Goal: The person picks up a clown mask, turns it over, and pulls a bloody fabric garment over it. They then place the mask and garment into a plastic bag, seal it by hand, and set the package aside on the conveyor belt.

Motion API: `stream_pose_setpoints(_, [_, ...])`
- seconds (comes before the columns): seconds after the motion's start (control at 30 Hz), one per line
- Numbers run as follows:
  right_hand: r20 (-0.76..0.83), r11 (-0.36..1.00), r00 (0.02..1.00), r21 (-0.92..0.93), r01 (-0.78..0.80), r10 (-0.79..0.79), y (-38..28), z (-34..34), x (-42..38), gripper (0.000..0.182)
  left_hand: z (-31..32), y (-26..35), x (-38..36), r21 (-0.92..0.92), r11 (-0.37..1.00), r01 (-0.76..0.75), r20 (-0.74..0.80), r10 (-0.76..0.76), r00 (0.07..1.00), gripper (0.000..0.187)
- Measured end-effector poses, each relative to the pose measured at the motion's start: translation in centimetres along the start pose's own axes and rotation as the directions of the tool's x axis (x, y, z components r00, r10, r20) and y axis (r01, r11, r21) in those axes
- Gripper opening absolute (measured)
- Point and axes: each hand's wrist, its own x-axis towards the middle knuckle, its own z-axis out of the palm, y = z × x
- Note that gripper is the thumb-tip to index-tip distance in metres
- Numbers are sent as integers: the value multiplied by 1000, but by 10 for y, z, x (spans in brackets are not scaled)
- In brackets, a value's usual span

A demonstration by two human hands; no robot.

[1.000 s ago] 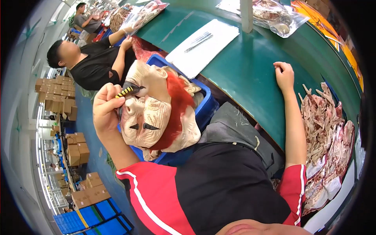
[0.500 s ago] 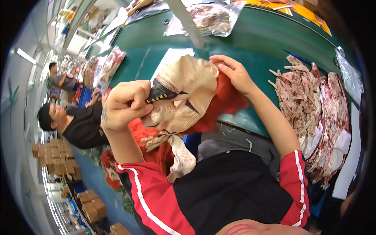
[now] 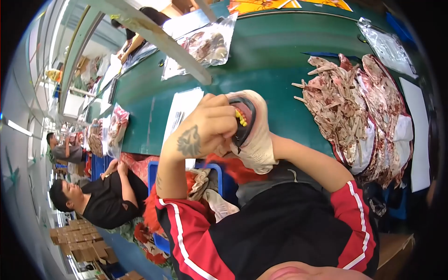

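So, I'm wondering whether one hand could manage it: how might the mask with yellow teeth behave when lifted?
Probably floppy: the mask creases and bunches near the right forearm. Likely light for its size, since it looks like a hollow skin around that arm. It would probably sag rather than roll.

Mask [image 3: 262,135]: cream w/ pinkish-brown shading, blk mouth rim [image 3: 252,119], yellow teeth [image 3: 241,118]. Tattoo [image 3: 189,141] by L hand [image 3: 215,119]: dk grey. Wearer's shirt [image 3: 280,228]: blk body, red sleeves [image 3: 186,224] w/ white stripes. Tabletop [image 3: 275,46]: dk green. Bin [image 3: 151,172]: bright blue. Pile [image 3: 333,107] at R: tan & cream w/ dk-red blotches. Posters [image 3: 261,5]: orange-yellow w/ blk marks. Co-worker's shirt [image 3: 114,203]: plain blk.
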Motion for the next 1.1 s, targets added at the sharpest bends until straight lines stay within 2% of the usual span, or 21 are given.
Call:
stream_pose_setpoints(0.03, [-145, 990, 979, -22, 138, -140, -7, 6, 3, 40, 6, 1, 4, 53, 998, -29, -17, 30, 999, 18])
stream_pose_setpoints(0.07, [-157, 990, 977, -31, 139, -142, -9, 12, 0, 40, 11, 3, 6, 100, 995, -30, -20, 32, 999, 14])
stream_pose_setpoints(0.1, [-245, 944, 966, 291, 154, -82, -11, 21, -5, 40, 16, 6, 8, 148, 989, -30, -24, 33, 999, 13])
stream_pose_setpoints(0.13, [-308, 794, 951, 577, 188, -2, -13, 29, -10, 40, 20, 8, 9, 146, 988, -42, -19, 45, 999, 13])
stream_pose_setpoints(0.17, [-337, 557, 937, 797, 234, 89, -14, 34, -13, 41, 25, 10, 9, 119, 988, -95, 1, 95, 995, 11])
stream_pose_setpoints(0.2, [-332, 258, 926, 925, 280, 183, -15, 36, -14, 41, 31, 12, 9, 91, 985, -145, 21, 143, 989, 10])
stream_pose_setpoints(0.3, [-361, 296, 909, 909, 293, 208, -13, 43, 8, 40, 60, 26, 9, 25, 980, -197, -16, 197, 980, 8])
stream_pose_setpoints(0.37, [-383, 330, 891, 897, 295, 243, -15, 44, 7, 40, 74, 44, 9, -57, 969, -239, -136, 229, 964, 7])
stream_pose_setpoints(0.43, [-405, 365, 872, 883, 295, 275, -15, 57, 21, 39, 97, 57, 2, -319, 883, -345, -189, 298, 936, 16])
stream_pose_setpoints(0.47, [-415, 382, 863, 876, 294, 288, -19, 31, 3, 39, 114, 66, -3, -484, 807, -337, -165, 294, 942, 14])
stream_pose_setpoints(0.53, [-430, 416, 845, 864, 283, 318, -16, 33, 0, 39, 143, 75, -7, -714, 631, -303, -45, 390, 920, 15])
stream_pose_setpoints(0.6, [-439, 447, 829, 854, 265, 347, -15, 39, 11, 38, 201, 67, -13, -839, 505, -202, 22, 403, 915, 12])
stream_pose_setpoints(0.63, [-442, 461, 822, 850, 256, 359, -16, 42, 11, 38, 219, 63, -16, -837, 508, -204, 21, 403, 915, 12])
stream_pose_setpoints(0.67, [-445, 475, 815, 845, 246, 370, -15, 44, 21, 38, 235, 60, -20, -661, 750, 9, 246, 205, 947, 10])
stream_pose_setpoints(0.7, [-448, 488, 809, 840, 236, 381, -16, 45, 20, 38, 242, 57, -22, -398, 889, 225, 401, -51, 915, 11])
stream_pose_setpoints(0.73, [-450, 501, 801, 836, 223, 395, -15, 38, 21, 38, 243, 56, -24, -398, 889, 226, 398, -55, 916, 11])
stream_pose_setpoints(0.83, [-449, 539, 780, 824, 173, 436, -14, 22, 19, 39, 256, 43, 3, -638, 713, 290, 204, -207, 957, 13])
stream_pose_setpoints(0.9, [-445, 563, 768, 815, 135, 461, -14, 15, 14, 39, 244, 32, -4, -777, 568, 272, 87, -331, 940, 19])
stream_pose_setpoints(1.0, [-433, 586, 745, 807, 72, 507, -18, 8, -7, 40, 237, 16, -3, -929, 328, 169, -38, -540, 841, 29])
stream_pose_setpoints(1.1, [-430, 609, 723, 793, 16, 541, -21, 1, -23, 41, 227, 0, -6, -994, 110, -28, -100, -725, 681, 41])
